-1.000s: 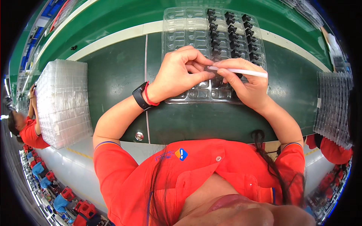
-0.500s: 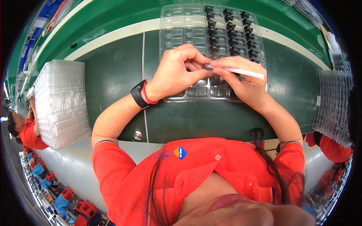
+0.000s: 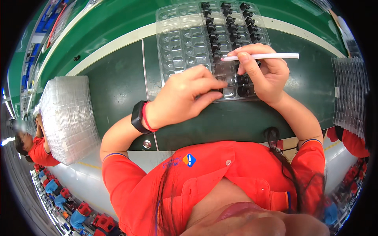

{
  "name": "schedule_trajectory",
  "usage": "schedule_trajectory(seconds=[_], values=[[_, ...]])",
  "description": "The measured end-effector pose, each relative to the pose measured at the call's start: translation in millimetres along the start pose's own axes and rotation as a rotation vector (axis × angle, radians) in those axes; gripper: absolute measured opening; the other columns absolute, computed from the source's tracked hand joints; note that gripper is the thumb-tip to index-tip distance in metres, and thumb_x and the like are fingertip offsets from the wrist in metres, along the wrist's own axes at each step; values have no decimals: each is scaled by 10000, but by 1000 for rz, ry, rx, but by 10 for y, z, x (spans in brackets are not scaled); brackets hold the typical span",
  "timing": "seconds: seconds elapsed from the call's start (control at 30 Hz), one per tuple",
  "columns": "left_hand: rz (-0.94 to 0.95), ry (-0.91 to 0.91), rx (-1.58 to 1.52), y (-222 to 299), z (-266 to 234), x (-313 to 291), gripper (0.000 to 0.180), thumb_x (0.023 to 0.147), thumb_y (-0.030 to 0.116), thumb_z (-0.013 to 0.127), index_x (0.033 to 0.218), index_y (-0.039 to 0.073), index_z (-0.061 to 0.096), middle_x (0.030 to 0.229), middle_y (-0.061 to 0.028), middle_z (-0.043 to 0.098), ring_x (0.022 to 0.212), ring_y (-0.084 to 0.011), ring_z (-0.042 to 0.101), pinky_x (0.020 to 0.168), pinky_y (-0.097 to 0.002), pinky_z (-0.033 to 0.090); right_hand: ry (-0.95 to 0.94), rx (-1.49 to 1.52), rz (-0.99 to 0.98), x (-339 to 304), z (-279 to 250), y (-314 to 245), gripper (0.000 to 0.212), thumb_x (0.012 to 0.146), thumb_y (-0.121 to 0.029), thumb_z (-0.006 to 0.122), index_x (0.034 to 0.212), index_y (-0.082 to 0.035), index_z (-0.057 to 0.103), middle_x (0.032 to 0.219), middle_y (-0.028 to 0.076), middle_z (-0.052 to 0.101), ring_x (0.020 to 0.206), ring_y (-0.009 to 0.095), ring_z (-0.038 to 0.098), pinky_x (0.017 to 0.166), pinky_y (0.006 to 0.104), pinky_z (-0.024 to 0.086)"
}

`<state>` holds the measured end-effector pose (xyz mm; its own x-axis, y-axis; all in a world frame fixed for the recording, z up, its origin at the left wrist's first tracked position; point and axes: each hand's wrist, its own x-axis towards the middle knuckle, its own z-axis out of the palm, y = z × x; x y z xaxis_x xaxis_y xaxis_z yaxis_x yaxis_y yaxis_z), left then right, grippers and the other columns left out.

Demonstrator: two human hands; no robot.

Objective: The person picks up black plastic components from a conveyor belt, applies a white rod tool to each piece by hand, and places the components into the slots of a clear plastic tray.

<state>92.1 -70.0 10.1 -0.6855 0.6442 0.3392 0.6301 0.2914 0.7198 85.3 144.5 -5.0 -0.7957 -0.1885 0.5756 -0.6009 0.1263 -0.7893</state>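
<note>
A clear plastic blister tray (image 3: 169, 43) lies on the dark green table, with rows of small black parts in its right-hand columns. My left hand (image 3: 189, 96) is low over the tray, thumb and forefinger closed about a small black part (image 3: 220, 90) at a near pocket. Motion smears these fingertips a little. Over the tray's right side, my right hand (image 3: 267, 74) grips a slim white stick (image 3: 279, 56) between thumb and fingers. The stick lies nearly level, its pinkish tip pointing left. Some black parts are hidden beneath my right hand.
At the left stands a tall stack of clear trays (image 3: 69, 118); another tray stack (image 3: 348, 92) is at the right edge. A small black piece (image 3: 76, 58) sits on the green surface at far left. A person in red (image 3: 37, 151) works beyond the left stack.
My hands, together over the tray before, are now apart. The left has come down toward a near pocket; the right has moved right and lifted the white stick clear. The tray appears higher in view.
</note>
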Motion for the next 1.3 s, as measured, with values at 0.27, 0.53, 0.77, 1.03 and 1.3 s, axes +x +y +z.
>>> schedule_trajectory(seconds=[0.27,0.53,0.77,1.03,1.3], values=[[99,22,110,-40,94,-69,218,735,88,738,938,67,660,829,-80,592,641,-219,569,543,-305,462,-63,0,-47,27,21,8,80,888,51,543,946,72,593,925,160,651,621,103,565,547,217,459],[-65,514,670,-785,-784,139,106,750,146,671,777,48,644,779,-122,617,757,-308,593,682,-397,483,-69,22,15,-32,6,-59,99,902,46,515,961,74,590,919,173,641,608,110,560,561,211,450],[-547,693,1356,-2310,-1969,-820,562,759,228,684,1234,7,483,1276,-250,446,1168,-393,433,934,-475,416,-126,21,-58,11,48,-41,82,882,57,541,937,72,600,913,163,643,599,105,559,542,212,444],[-1003,685,1054,-2455,-2108,-879,627,833,446,577,1301,45,462,1354,-212,422,1220,-341,447,972,-532,358,-134,-4,-71,26,44,-41,65,853,45,583,902,41,625,886,148,654,583,111,570,514,222,450],[-640,782,1056,-2213,-1984,-788,189,787,195,664,898,47,625,862,-138,623,862,-339,588,757,-426,471,-141,-17,-51,49,84,-52,44,814,27,639,854,22,658,810,114,674,690,178,629,594,274,489]])
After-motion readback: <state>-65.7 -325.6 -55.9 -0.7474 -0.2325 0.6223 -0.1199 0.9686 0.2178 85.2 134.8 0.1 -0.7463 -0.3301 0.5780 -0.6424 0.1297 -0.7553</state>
